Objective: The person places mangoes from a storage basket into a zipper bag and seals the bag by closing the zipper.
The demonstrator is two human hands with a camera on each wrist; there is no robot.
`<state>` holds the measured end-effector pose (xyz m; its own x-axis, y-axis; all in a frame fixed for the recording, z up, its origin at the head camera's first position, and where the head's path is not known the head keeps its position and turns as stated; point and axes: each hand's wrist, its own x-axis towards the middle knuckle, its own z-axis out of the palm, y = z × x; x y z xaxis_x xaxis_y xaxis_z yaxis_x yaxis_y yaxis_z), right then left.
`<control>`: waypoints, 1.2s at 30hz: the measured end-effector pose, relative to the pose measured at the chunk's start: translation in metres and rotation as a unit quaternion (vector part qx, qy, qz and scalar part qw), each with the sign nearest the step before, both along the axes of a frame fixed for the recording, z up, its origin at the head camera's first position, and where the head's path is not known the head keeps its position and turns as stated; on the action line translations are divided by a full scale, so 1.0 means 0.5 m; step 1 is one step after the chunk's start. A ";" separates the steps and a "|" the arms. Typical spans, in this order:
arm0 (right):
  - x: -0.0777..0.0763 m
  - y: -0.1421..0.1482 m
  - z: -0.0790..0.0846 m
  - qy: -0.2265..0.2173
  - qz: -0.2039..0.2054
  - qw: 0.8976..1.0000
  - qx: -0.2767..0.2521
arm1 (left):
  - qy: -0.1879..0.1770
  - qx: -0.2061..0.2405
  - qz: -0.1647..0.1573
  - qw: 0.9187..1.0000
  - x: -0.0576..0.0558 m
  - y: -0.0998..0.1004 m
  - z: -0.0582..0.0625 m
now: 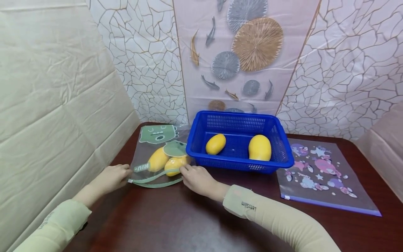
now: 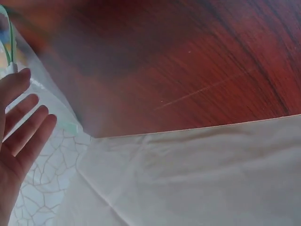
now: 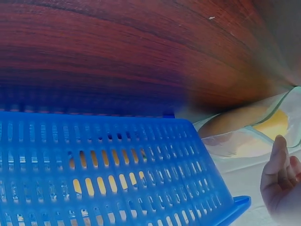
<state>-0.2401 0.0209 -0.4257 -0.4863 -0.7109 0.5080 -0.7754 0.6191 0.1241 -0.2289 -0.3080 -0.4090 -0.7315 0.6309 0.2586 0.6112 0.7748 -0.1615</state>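
A clear zip bag (image 1: 141, 140) with green cartoon print lies at the left of the table, its green-edged mouth parted toward me. Inside are two yellow mangoes (image 1: 158, 159). My left hand (image 1: 114, 177) is at the mouth's left corner; in the left wrist view its thumb touches the white slider (image 2: 11, 68) and the other fingers are extended. My right hand (image 1: 199, 180) pinches the mouth's right edge; in the right wrist view a fingertip (image 3: 279, 143) meets that edge. Right of the bag, a blue basket (image 1: 240, 164) holds two more mangoes (image 1: 260, 147).
Another clear zip bag (image 1: 327, 168), with a purple zip and pink and blue cartoon print, lies flat at the right. Its upper left part is beside the basket. Cloth (image 1: 63, 105) hangs along the left edge of the dark wooden table (image 1: 151, 220), and a patterned backdrop stands behind.
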 end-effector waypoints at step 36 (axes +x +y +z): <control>-0.006 -0.161 0.113 -0.060 -0.013 0.997 0.040 | -0.086 0.149 0.011 0.985 -0.010 0.029 0.097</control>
<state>-0.2433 -0.0595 -0.3691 -0.5585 -0.7336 0.3871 -0.7715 0.6308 0.0823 -0.2340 -0.2936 -0.3605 -0.7939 0.5284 0.3009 0.5914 0.7860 0.1800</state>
